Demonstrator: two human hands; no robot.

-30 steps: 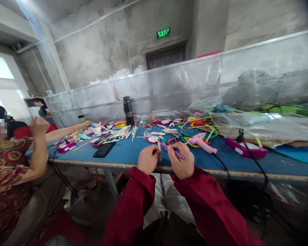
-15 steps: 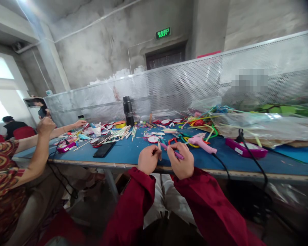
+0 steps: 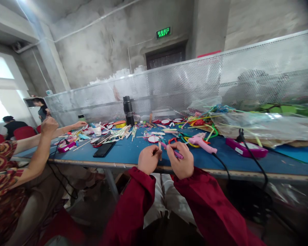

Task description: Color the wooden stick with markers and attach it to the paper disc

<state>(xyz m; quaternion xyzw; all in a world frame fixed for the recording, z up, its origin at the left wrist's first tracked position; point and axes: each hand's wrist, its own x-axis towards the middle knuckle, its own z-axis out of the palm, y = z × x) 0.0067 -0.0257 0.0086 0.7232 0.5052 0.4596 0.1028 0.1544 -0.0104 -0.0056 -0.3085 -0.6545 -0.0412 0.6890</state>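
My left hand (image 3: 148, 159) pinches a wooden stick (image 3: 159, 149) upright, my right hand (image 3: 180, 160) grips a purple pen (image 3: 173, 152) against it, glue gun (image 3: 202, 142) near for reach.

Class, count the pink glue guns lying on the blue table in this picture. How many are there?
1. The pink glue gun lies on the blue table, just beyond the right hand. Others may be hidden among the clutter.

The co-worker's raised fist (image 3: 49, 125) has shifted right, their head gone from view
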